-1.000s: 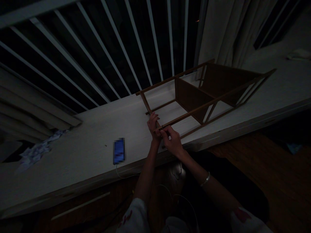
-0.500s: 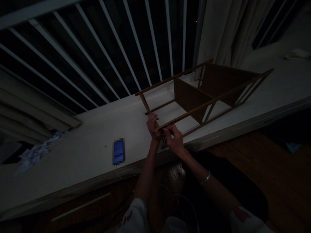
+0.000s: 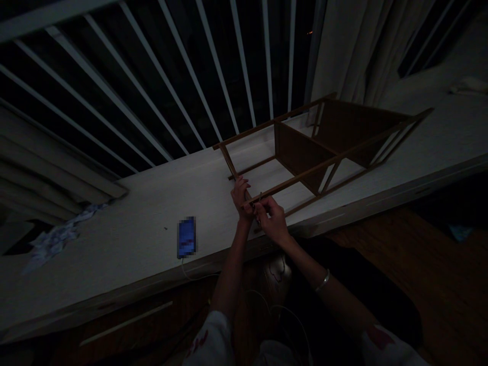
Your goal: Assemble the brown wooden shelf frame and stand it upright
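A brown wooden shelf frame (image 3: pixel 316 147) lies on its side on a long pale ledge (image 3: pixel 125 239). My left hand (image 3: pixel 240 197) is wrapped round the frame's near corner post. My right hand (image 3: pixel 271 218) is pinched shut right beside it at the same corner joint, on something small and thin that I cannot make out in the dim light. A silver bangle (image 3: pixel 322 281) sits on my right wrist.
A phone (image 3: pixel 186 237) with a lit blue screen lies on the ledge left of my hands, its white cable (image 3: pixel 194 277) hanging over the edge. Crumpled paper (image 3: pixel 53 239) lies far left. White window bars (image 3: pixel 183 76) and curtains (image 3: pixel 351 46) stand behind. Dark wooden floor lies to the right.
My right hand has shifted slightly at the corner joint, fingers working on the small piece. My left hand and the frame stay where they were.
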Motion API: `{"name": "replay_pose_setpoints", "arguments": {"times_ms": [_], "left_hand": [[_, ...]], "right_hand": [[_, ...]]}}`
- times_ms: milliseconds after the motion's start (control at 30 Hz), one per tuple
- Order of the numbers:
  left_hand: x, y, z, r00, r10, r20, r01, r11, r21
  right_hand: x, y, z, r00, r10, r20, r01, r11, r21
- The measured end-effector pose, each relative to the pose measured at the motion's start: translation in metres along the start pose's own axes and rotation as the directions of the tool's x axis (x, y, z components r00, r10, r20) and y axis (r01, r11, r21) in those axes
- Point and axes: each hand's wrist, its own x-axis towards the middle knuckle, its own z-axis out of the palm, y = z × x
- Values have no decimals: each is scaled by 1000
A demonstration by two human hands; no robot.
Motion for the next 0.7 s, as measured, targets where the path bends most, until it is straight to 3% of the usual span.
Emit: {"name": "replay_pose_setpoints", "arguments": {"times_ms": [400, 700], "left_hand": [[1, 0, -1, 1000, 4, 2, -4, 1000, -5], [4, 3, -2, 997, -67, 27, 66, 998, 13]], "right_hand": [[1, 6, 2, 999, -23, -28, 24, 1000, 19], [2, -2, -3, 988, -155, 11, 156, 985, -79]]}}
